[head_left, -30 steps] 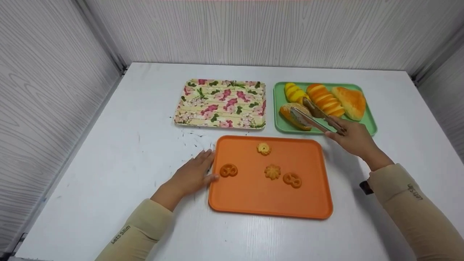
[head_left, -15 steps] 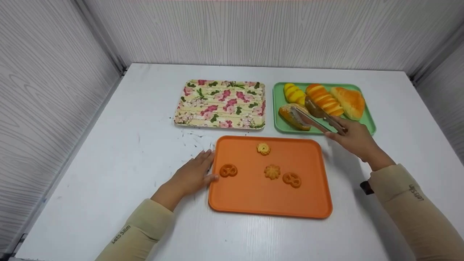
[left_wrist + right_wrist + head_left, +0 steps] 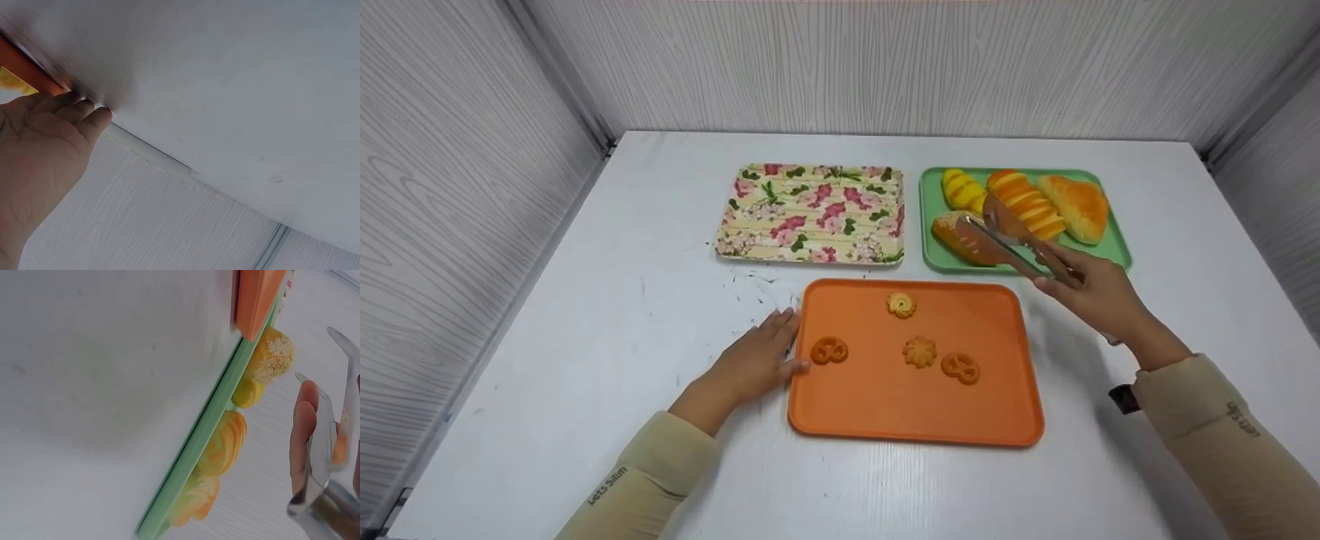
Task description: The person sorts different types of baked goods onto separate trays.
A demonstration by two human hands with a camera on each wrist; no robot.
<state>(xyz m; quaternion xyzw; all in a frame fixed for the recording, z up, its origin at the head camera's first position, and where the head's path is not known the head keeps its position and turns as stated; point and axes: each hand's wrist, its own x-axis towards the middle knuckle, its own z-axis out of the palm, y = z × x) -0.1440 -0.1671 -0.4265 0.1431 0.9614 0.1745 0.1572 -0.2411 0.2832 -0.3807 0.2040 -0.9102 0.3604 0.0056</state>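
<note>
In the head view my left hand (image 3: 761, 358) lies at the left rim of the orange tray (image 3: 915, 412), fingers extended along it and thumb on the rim. Two pretzel-shaped cookies, a flower-shaped cookie (image 3: 919, 352) and a ring-like cookie (image 3: 901, 305) lie on that tray. My right hand (image 3: 1099, 296) holds metal tongs (image 3: 1027, 259), their arms spread. The tips hover over the sesame bun (image 3: 960, 236) on the green tray (image 3: 931, 255); the right wrist view shows the tongs (image 3: 323, 439) apart from the sesame bun (image 3: 273, 357).
A floral tray (image 3: 810, 214) stands left of the green tray. Beside the bun lie a yellow striped roll (image 3: 962, 189), an orange striped loaf (image 3: 1024, 202) and a triangular bread (image 3: 1076, 206). Pale wood-grain panels (image 3: 870, 67) enclose the white table (image 3: 660, 300).
My right hand has shifted slightly right and toward me, and the tongs have tilted, so their rear end shows below the hand. The left hand and the breads have stayed put.
</note>
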